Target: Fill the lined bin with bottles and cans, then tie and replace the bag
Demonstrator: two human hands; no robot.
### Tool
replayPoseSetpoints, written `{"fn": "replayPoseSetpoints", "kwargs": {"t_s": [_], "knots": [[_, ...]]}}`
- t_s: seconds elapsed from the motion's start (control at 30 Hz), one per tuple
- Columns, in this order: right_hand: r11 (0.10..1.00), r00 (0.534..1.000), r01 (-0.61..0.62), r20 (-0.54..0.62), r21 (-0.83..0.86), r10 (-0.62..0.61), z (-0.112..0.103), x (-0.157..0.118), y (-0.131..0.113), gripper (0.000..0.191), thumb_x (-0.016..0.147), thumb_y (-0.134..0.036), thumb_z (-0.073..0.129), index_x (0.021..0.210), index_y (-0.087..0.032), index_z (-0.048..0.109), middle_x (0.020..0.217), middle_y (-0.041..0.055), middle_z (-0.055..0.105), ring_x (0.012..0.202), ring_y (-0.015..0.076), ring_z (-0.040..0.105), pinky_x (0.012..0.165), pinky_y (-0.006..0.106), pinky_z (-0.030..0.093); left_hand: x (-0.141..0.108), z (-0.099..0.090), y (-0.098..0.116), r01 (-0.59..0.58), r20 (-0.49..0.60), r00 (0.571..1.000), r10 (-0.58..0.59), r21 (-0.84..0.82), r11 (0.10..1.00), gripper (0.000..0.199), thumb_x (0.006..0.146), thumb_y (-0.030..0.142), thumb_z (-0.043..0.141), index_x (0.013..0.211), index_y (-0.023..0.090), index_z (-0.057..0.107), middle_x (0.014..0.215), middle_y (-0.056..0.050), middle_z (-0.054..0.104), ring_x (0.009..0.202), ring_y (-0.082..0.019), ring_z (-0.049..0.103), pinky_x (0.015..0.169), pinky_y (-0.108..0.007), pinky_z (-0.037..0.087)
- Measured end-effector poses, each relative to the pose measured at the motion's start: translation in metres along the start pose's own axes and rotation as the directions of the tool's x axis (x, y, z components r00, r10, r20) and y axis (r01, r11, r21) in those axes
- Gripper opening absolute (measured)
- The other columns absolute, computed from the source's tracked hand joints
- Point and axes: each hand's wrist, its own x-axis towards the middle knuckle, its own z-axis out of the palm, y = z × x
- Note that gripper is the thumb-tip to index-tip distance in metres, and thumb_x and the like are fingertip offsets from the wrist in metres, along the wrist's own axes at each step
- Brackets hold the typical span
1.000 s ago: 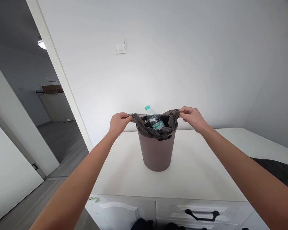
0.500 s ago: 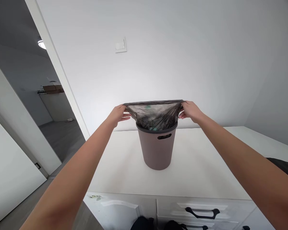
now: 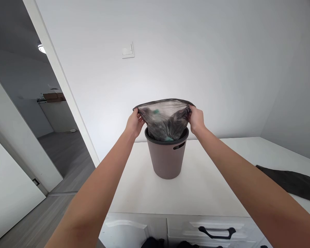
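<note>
A thin, see-through black garbage bag point(image 3: 162, 122) rises out of a brown trash can point(image 3: 167, 160) with a dark rim. Its mouth is stretched wide above the can, and its lower part sits inside, hidden by the can's wall. Greenish patches show through the film. My left hand point(image 3: 135, 122) is closed on the left end of the bag's top edge. At the opposite end, my right hand point(image 3: 196, 119) pinches the same edge. The can stands upright on a white cabinet top, its handle slot facing me at the right.
A folded black piece of thin material point(image 3: 291, 182) lies at the right of the white cabinet top point(image 3: 196, 193). Black handles point(image 3: 217, 233) stick out from the drawers below. A wall with a light switch point(image 3: 128, 50) is behind; an open doorway is at left.
Both hands have come closer together and the bag's top edge has risen and bowed upward. The trash can has turned and shifted slightly. More of the black material at right shows.
</note>
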Motion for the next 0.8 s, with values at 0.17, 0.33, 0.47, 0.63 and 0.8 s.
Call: {"fn": "replayPoseSetpoints", "kwargs": {"t_s": [0.17,0.33,0.47,0.63,0.8], "knots": [[0.966,0.978,0.201,-0.014,-0.163,-0.206,-0.003,0.003,-0.001,0.043,0.088,-0.060,0.044,0.069,-0.023,0.054,0.075,0.0061,0.063,0.082,0.0232,0.061,0.066,0.031,0.051,0.000,0.002,-0.001,-0.107,-0.036,0.994,0.107,0.026,0.994,0.022,0.099,0.038,0.056,0.095,0.019,0.067,0.100,-0.008,0.073,0.101,-0.019,0.070,0.093,-0.032,0.057],[0.940,0.972,0.233,0.086,-0.249,-0.218,0.004,0.007,0.000,0.046,0.085,-0.068,0.048,0.075,-0.024,0.055,0.072,0.0050,0.059,0.079,0.0226,0.059,0.066,0.031,0.050,-0.007,0.013,0.001,-0.035,-0.054,0.998,0.034,-0.002,0.999,0.028,0.104,0.030,0.046,0.090,0.017,0.066,0.109,-0.009,0.072,0.106,-0.017,0.068,0.097,-0.029,0.056],[0.987,0.993,0.112,0.049,-0.117,-0.107,0.008,-0.002,0.004,0.038,0.086,-0.057,0.049,0.068,-0.024,0.050,0.071,0.0038,0.059,0.073,0.0200,0.056,0.066,0.031,0.049,-0.015,0.023,-0.009,-0.021,-0.055,0.998,0.019,-0.038,0.999,0.027,0.104,0.031,0.046,0.088,0.018,0.064,0.110,-0.008,0.070,0.104,-0.016,0.068,0.096,-0.028,0.056],[0.993,0.995,0.063,0.079,-0.102,-0.056,-0.003,0.004,0.007,0.042,0.085,-0.060,0.050,0.063,-0.025,0.045,0.062,0.0021,0.051,0.066,0.0201,0.053,0.059,0.032,0.045,-0.010,0.022,-0.029,-0.059,-0.045,0.997,0.057,-0.052,0.997,0.025,0.103,0.031,0.047,0.086,0.020,0.061,0.108,-0.007,0.069,0.106,-0.015,0.067,0.097,-0.026,0.055],[0.944,0.990,0.142,0.041,-0.299,-0.136,-0.026,0.038,0.013,0.046,0.093,-0.065,0.040,0.075,-0.026,0.055,0.067,0.0017,0.058,0.065,0.0206,0.058,0.059,0.033,0.045,-0.001,0.020,-0.037,-0.082,-0.094,0.993,0.074,-0.087,0.993,0.029,0.104,0.034,0.044,0.085,0.020,0.060,0.109,-0.007,0.067,0.105,-0.014,0.067,0.097,-0.026,0.055]]}}
